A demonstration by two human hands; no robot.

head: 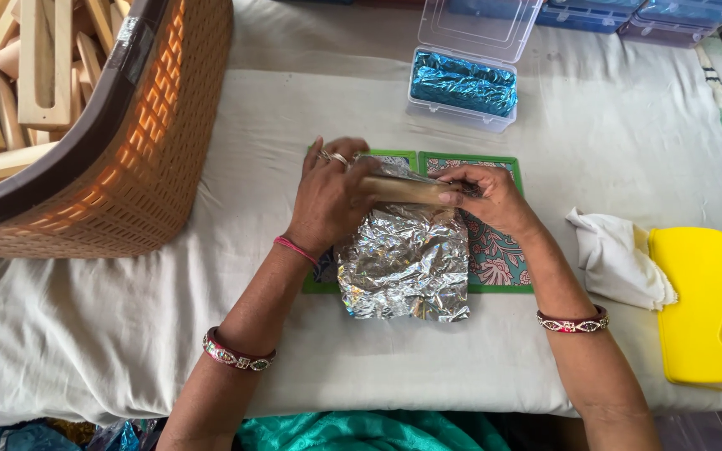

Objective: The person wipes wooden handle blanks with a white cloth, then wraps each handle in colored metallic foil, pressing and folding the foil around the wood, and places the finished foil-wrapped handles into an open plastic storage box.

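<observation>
Head view, looking down at a table under a pale cloth. Near the middle: a crinkly sheet of silver foil, lying on a green mat with a flower pattern. Left hand at the far left corner of the foil, fingers curled and pressing on a long tan block, maybe wood, hard to tell under the shiny wrap. Right hand at the other end of the block, fingertips pinched on it and on the foil edge. Block lying flat along the far edge of the foil, held between both hands. Rings on the left hand, bangles on both wrists. At the far left corner of the table: a big orange basket with a dark rim, full of pale wooden pieces. By the far edge, past the mat: an open clear plastic box with shiny blue foil inside. Toward the right edge: a crumpled white cloth, just beside a yellow plastic thing. More clear boxes at the far right corner.
</observation>
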